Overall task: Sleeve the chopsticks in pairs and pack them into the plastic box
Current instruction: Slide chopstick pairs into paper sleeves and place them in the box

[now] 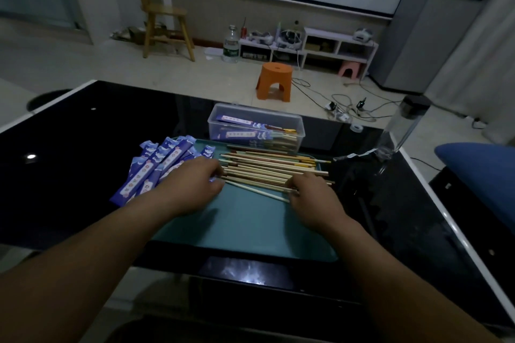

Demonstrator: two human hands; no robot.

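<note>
Left hand and right hand touch chopsticks (one plastic box behind).

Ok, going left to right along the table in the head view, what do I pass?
Pile of purple sleeves → loose chopsticks → clear bottle. The plastic box lies behind the chopsticks and both hands overlap them, so they are left out of the order.

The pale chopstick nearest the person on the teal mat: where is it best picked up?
Probably take the pale chopstick at its bare middle, pinching from above and from the near side. It lies flat on the teal mat, slightly clear of the pile, so that side is open.
</note>
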